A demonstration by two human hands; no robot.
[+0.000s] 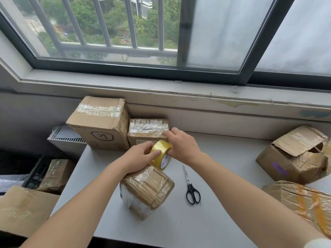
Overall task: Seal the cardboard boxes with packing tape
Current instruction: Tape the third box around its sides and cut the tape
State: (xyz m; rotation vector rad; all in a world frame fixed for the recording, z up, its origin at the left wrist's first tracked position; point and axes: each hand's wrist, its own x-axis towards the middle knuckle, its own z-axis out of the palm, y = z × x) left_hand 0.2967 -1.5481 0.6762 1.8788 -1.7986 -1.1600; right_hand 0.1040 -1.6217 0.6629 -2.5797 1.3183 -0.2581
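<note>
Head view, nearest first: a small tape-wrapped box (pixel 148 187) stands on the grey table (pixel 223 158), with scissors (pixel 191 187) lying just to its right. At its far edge my left hand (pixel 138 158) curls round the yellow tape roll (pixel 162 154), thumb on its outer face. My right hand (pixel 182 145) grips the roll's other side, forefinger stretched out. Beyond, a large taped box (pixel 100 122) and a smaller one (pixel 148 129) stand against the wall.

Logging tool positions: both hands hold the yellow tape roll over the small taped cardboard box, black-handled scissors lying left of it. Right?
No: the head view shows the black-handled scissors right of the small taped cardboard box. The left hand and right hand do hold the yellow tape roll over it.
</note>
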